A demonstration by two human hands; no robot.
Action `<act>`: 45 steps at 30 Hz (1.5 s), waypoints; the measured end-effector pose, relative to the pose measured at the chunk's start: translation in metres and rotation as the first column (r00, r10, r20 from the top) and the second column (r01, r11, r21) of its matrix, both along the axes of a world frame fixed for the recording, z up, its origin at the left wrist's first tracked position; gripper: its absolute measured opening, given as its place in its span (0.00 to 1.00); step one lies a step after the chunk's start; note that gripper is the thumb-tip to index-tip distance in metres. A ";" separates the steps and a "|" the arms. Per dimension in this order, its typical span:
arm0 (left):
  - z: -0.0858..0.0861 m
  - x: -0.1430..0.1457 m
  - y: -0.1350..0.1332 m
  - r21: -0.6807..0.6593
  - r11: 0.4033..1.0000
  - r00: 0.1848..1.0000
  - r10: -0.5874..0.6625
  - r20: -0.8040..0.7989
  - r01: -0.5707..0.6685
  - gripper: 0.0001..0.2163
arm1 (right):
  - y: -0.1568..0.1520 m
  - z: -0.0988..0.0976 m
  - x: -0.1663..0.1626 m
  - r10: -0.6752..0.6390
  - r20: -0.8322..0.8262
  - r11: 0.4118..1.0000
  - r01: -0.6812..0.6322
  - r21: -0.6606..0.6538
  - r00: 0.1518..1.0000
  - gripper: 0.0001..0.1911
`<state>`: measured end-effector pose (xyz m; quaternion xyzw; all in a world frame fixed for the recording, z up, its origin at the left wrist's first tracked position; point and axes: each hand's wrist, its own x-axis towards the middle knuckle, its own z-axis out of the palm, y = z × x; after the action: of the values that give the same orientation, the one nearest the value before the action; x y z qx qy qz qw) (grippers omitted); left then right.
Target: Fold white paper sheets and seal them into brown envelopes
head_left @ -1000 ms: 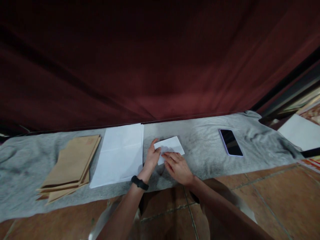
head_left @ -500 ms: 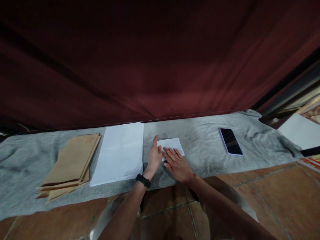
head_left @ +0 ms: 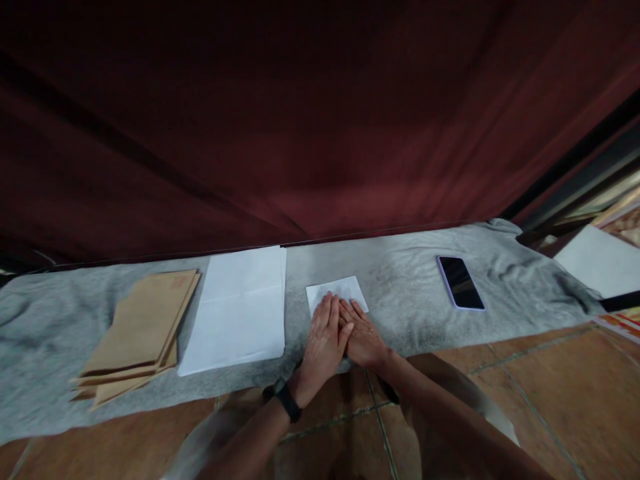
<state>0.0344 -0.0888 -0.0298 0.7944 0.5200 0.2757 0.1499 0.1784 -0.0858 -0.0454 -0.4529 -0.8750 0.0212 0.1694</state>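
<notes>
A small folded white paper (head_left: 350, 288) lies on the grey cloth in front of me, its near edge hidden under my hands. Flat on its left and middle part rests my left hand (head_left: 324, 339), fingers stretched out and pointing away from me, a dark band on the wrist. My right hand (head_left: 363, 339) presses down beside it, fingers extended over the paper's near right part. The two hands touch, the left thumb lying over the right hand's edge. Neither hand is closed around anything.
To the left lies a stack of large white sheets (head_left: 243, 310), and beyond it a pile of brown envelopes (head_left: 145, 320). A phone (head_left: 461, 283) in a lilac case sits right on the grey cloth (head_left: 400, 267). Dark red fabric (head_left: 320, 133) rises behind; floor tiles (head_left: 555, 380) show below.
My left hand has moved from the paper's left edge, thumb raised, to lying flat on it against my right hand. The right hand stays nearly where it was.
</notes>
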 end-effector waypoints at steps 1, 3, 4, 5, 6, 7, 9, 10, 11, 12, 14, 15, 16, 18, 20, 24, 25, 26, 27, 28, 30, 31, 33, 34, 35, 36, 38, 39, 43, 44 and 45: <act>-0.002 0.000 -0.006 -0.001 0.999 0.999 -0.032 -0.031 0.032 0.30 | 0.000 -0.001 0.001 0.003 0.003 1.000 -0.003 0.002 1.000 0.30; -0.006 -0.003 -0.015 0.002 0.998 0.995 -0.055 -0.079 0.056 0.33 | -0.001 -0.003 0.002 -0.019 0.014 1.000 0.019 -0.001 1.000 0.30; -0.008 -0.005 -0.017 0.007 0.998 0.994 -0.055 -0.099 0.056 0.34 | -0.002 -0.003 0.002 -0.040 0.018 0.999 0.040 -0.002 0.999 0.29; -0.009 -0.008 -0.018 0.014 0.999 0.992 -0.050 -0.117 0.052 0.34 | -0.002 -0.003 0.003 -0.061 0.020 0.998 0.061 0.000 0.998 0.29; -0.010 -0.010 -0.019 0.023 0.998 0.990 -0.047 -0.136 0.051 0.35 | -0.002 -0.003 0.004 -0.082 0.018 0.997 0.082 0.005 0.996 0.29; -0.011 -0.013 -0.019 0.034 0.998 0.987 -0.048 -0.157 0.054 0.35 | -0.003 -0.003 0.005 -0.098 0.013 0.995 0.098 0.011 0.995 0.28; -0.013 -0.016 -0.019 0.051 0.997 0.979 -0.050 -0.196 0.061 0.36 | -0.003 -0.004 0.008 -0.117 0.001 0.993 0.117 0.022 0.993 0.28; -0.013 -0.018 -0.020 0.058 0.996 0.976 -0.051 -0.213 0.065 0.37 | -0.003 -0.005 0.010 -0.129 -0.005 0.991 0.129 0.027 0.992 0.28; -0.013 -0.019 -0.020 0.063 0.996 0.972 -0.052 -0.229 0.068 0.37 | -0.003 -0.006 0.012 -0.142 -0.007 0.989 0.143 0.030 0.990 0.28; -0.014 -0.019 -0.021 0.067 0.995 0.969 -0.052 -0.242 0.070 0.38 | -0.003 -0.006 0.015 -0.157 -0.006 0.987 0.157 0.031 0.988 0.28; -0.013 -0.021 -0.023 0.071 0.995 0.963 -0.046 -0.265 0.067 0.38 | -0.002 -0.007 0.020 -0.188 0.005 0.982 0.188 0.030 0.982 0.29; -0.013 -0.021 -0.023 0.072 0.995 0.960 -0.044 -0.275 0.066 0.37 | -0.002 -0.007 0.022 -0.204 0.011 0.979 0.204 0.029 0.979 0.29; -0.013 -0.022 -0.024 0.073 0.995 0.958 -0.040 -0.284 0.063 0.37 | -0.002 -0.006 0.025 -0.220 0.016 0.975 0.219 0.029 0.975 0.29; -0.012 -0.024 -0.025 0.078 0.996 0.956 -0.024 -0.293 0.049 0.37 | -0.001 -0.006 0.029 -0.246 0.020 0.969 0.246 0.029 0.969 0.30; -0.012 -0.026 -0.025 0.083 0.996 0.957 -0.015 -0.291 0.040 0.37 | -0.001 -0.007 0.033 -0.265 0.019 0.964 0.265 0.033 0.964 0.31; -0.013 -0.030 -0.027 0.085 0.996 0.964 0.002 -0.267 0.021 0.38 | -0.001 -0.009 0.040 -0.295 0.027 0.955 0.294 0.035 0.955 0.32; -0.014 -0.031 -0.027 0.086 0.996 0.965 0.011 -0.262 0.012 0.38 | -0.001 -0.009 0.042 -0.302 0.029 0.953 0.301 0.031 0.953 0.32; -0.014 -0.032 -0.027 0.086 0.996 0.966 0.022 -0.257 0.001 0.38 | -0.001 -0.009 0.043 -0.309 0.030 0.951 0.309 0.025 0.951 0.32; -0.014 -0.032 -0.027 0.084 0.996 0.967 0.032 -0.253 -0.011 0.38 | 0.000 -0.008 0.044 -0.320 0.028 0.948 0.319 0.018 0.947 0.31; -0.013 -0.033 -0.026 0.079 0.997 0.968 0.043 -0.247 -0.024 0.37 | 0.001 -0.006 0.045 -0.331 0.022 0.943 0.331 0.011 0.943 0.31; -0.011 -0.033 -0.023 0.065 0.997 0.971 0.063 -0.229 -0.049 0.35 | 0.006 -0.001 0.046 -0.341 0.007 0.940 0.341 -0.006 0.940 0.30; -0.010 -0.032 -0.021 0.060 0.996 0.974 0.071 -0.216 -0.059 0.34 | 0.009 0.002 0.045 -0.335 0.000 0.942 0.335 -0.015 0.942 0.30; -0.007 -0.029 -0.015 0.055 0.996 0.978 0.078 -0.192 -0.069 0.32 | 0.017 0.009 0.040 -0.303 -0.015 0.953 0.302 -0.036 0.953 0.30; -0.005 -0.027 -0.012 0.053 0.996 0.980 0.079 -0.182 -0.071 0.31 | 0.021 0.012 0.037 -0.280 -0.021 0.959 0.279 -0.046 0.960 0.29; -0.004 -0.025 -0.008 0.050 0.996 0.981 0.080 -0.176 -0.072 0.30 | 0.025 0.014 0.032 -0.255 -0.027 0.966 0.253 -0.056 0.967 0.29; -0.003 -0.023 -0.006 0.044 0.996 0.982 0.081 -0.172 -0.074 0.29 | 0.029 0.015 0.027 -0.227 -0.031 0.972 0.225 -0.065 0.973 0.28; -0.003 -0.020 -0.001 0.029 0.997 0.982 0.081 -0.172 -0.077 0.28 | 0.033 0.016 0.018 -0.178 -0.030 0.981 0.175 -0.081 0.984 0.27; -0.003 -0.020 0.001 0.021 0.997 0.981 0.078 -0.176 -0.076 0.27 | 0.035 0.015 0.014 -0.164 -0.023 0.983 0.162 -0.087 0.986 0.26; -0.005 -0.024 0.005 0.005 0.997 0.979 0.077 -0.189 -0.077 0.26 | 0.038 0.009 0.009 -0.181 0.024 0.980 0.182 -0.077 0.983 0.25; -0.005 -0.025 0.005 0.003 0.997 0.978 0.081 -0.194 -0.082 0.26 | 0.038 0.007 0.009 -0.189 0.032 0.979 0.191 -0.066 0.981 0.25; -0.006 -0.027 0.005 0.001 0.996 0.976 0.087 -0.199 -0.089 0.26 | 0.039 0.006 0.010 -0.199 0.036 0.978 0.201 -0.055 0.979 0.25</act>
<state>0.0078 -0.0838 -0.0353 0.7935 0.5683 0.1990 0.0880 0.1888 -0.0471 -0.0396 -0.5437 -0.8265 0.0229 0.1444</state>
